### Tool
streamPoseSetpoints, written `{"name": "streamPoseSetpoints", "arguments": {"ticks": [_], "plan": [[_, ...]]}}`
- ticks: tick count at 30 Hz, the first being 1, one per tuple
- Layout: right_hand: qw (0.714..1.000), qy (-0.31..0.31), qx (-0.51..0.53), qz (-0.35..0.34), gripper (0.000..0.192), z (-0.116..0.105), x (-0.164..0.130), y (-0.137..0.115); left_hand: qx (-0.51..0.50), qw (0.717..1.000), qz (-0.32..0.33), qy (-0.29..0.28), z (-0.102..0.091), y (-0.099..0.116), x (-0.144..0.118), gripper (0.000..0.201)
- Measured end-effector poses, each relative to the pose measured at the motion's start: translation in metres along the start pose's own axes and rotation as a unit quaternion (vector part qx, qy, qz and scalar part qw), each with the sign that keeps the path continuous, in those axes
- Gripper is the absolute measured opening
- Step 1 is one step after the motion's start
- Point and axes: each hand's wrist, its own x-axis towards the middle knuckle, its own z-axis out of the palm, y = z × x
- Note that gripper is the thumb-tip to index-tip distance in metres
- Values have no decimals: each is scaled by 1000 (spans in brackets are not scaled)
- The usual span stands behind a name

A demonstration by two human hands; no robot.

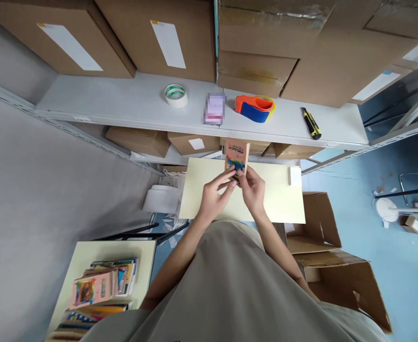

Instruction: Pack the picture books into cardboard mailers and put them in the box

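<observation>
A small pink book (236, 151) with a colourful cover picture is held upright over the pale yellow table (201, 190). My left hand (216, 194) touches its lower left part, fingertips on the cover. Around the lower right edge my right hand (253, 190) is closed, its thumb on the front. The fingers hide the book's bottom. A small white block (295, 176) lies at the table's right end.
The grey shelf (123, 97) ahead bears a tape roll (176, 96), an orange and blue tape dispenser (255, 108), a utility knife (311, 123) and cardboard boxes (180, 42). Stacked books (98, 287) lie on a side table (140, 251) at lower left. Opened cartons (347, 285) stand at right.
</observation>
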Motion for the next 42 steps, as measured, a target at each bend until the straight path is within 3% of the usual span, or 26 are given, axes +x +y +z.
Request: {"name": "streamPoseSetpoints", "arguments": {"ticks": [4, 9, 12, 20, 24, 26, 30, 33, 35, 39, 42], "plan": [[999, -17, 29, 14, 48, -9, 12, -4, -13, 996, -30, 79, -21, -12, 13, 63], [997, -49, 38, 39, 54, -9, 20, -9, -124, 980, -153, -1, -31, -28, 22, 63], [997, -56, 41, 46, 56, -7, 23, -8, -160, 971, -179, 10, -30, -30, 23, 64], [999, -48, 14, 23, 64, -4, 29, 0, -167, 971, -159, 64, -32, -23, 27, 61], [997, 15, -54, -43, 71, -2, 23, -6, -147, 979, -106, 95, -30, -14, 28, 57], [996, 8, -69, -49, 69, 4, 17, -10, -135, 983, -72, 103, -26, -9, 27, 54], [998, -20, -50, -21, 74, 22, 9, -12, -45, 996, -6, 77, -12, -5, 17, 49], [998, 31, -51, -2, 59, 27, 12, -7, 54, 996, 63, 11, -8, -9, 8, 44], [998, 57, -36, 6, 54, 22, 17, -5, 78, 994, 82, 6, -12, -13, 6, 44], [998, 25, 47, 44, 52, 7, 22, -5, -7, 998, 9, 63, -29, -20, 15, 64], [993, 3, 88, 77, 52, 6, 19, -5, -94, 992, -85, 25, -38, -22, 21, 66]]}}
